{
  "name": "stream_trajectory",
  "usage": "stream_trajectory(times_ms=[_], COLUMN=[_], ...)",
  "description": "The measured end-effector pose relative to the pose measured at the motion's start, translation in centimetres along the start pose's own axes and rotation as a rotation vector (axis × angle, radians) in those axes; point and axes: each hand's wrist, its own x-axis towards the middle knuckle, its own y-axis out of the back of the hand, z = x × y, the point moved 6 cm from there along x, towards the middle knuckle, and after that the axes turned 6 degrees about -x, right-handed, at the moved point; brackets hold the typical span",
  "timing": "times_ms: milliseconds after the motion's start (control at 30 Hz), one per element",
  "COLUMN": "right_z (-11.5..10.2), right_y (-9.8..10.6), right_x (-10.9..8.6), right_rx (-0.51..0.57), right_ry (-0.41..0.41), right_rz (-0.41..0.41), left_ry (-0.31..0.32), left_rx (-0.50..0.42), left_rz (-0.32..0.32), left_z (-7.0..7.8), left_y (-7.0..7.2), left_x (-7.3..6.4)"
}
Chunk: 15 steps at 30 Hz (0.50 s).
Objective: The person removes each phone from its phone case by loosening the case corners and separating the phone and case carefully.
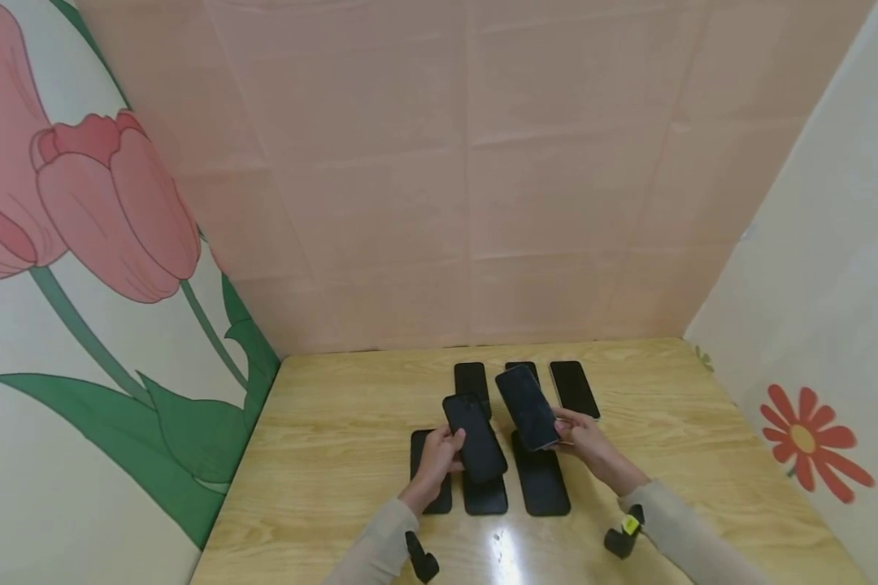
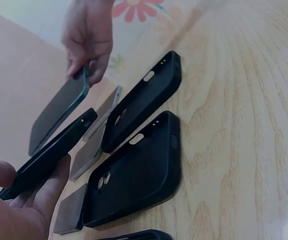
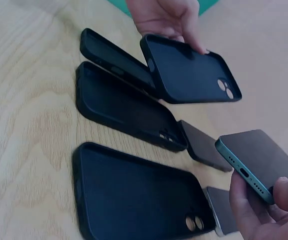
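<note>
My left hand (image 1: 436,465) grips a black phone case (image 1: 477,439) by its left edge, thumb on the near side. In the right wrist view this case (image 3: 189,72) shows its hollow inside and two round camera holes. Just to its right, my right hand (image 1: 588,445) pinches a smartphone (image 1: 527,408) near its lower end, raised and tilted. The right wrist view shows a teal frame with a charging port on that phone (image 3: 259,157). Both held things are above the table, close together but apart.
Three black phone cases lie in the front row: left (image 1: 439,497), middle (image 1: 486,497) and right (image 1: 545,487), hollow side up. Behind them lie three phones, at left (image 1: 471,378), middle (image 1: 521,367) and right (image 1: 575,388). The wooden table (image 1: 329,455) meets walls at the back and sides.
</note>
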Motion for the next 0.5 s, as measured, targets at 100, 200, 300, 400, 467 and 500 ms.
stream_trajectory(times_ms=[100,200,300,400,467,500], right_z=[0.2,0.4,0.6,0.9,1.1,1.2], right_y=[0.8,1.6,2.5,3.3,3.7,3.9], right_x=[0.0,0.0,0.0,0.1,0.1,0.2], right_rx=[-0.006,-0.004,-0.016,-0.026,-0.037,-0.033], right_ry=[0.006,0.008,0.002,-0.007,-0.008,-0.007], right_rz=[0.019,0.041,0.065,0.088,0.091,0.097], left_ry=[-0.001,0.006,0.005,0.002,-0.002,0.001], left_rx=[0.007,0.011,0.018,0.024,0.03,0.032], left_rz=[0.0,0.002,0.005,0.013,0.019,0.022], left_z=[0.1,0.1,0.2,0.2,0.1,0.1], left_y=[0.0,0.0,-0.1,-0.1,-0.1,-0.1], left_x=[0.0,0.0,0.0,0.0,-0.1,-0.1])
